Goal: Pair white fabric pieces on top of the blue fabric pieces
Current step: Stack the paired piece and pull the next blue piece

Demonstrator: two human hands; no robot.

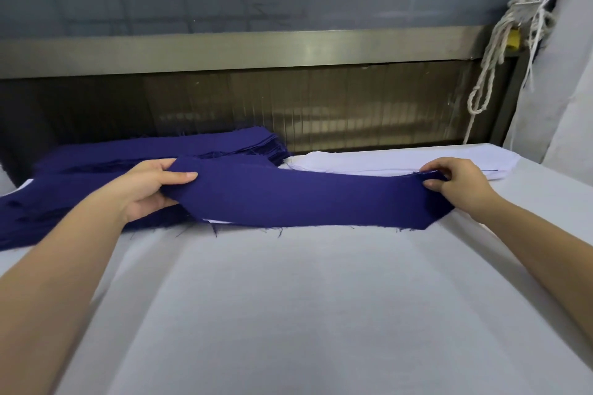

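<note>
Step in hand: laying out one blue fabric strip (308, 199) mid-surface. Left hand (150, 186) grips its left end, right hand (449, 179) pinches its right end. Next move likely: flatten it, fetch from white stack (401, 160) far right.

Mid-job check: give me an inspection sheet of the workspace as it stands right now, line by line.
Surface: table covered with pale, lightly creased cloth.
Job's things: blue strip held stretched across the table; blue stacks back left; white pieces back right.
Clutter: nothing seen.
Grips: left hand grips the strip's left end; right hand pinches its right end.
Cables: nothing seen; a knotted white cord hangs at far right.
Surroundings: metal rail above a dark panel behind the table.
</note>
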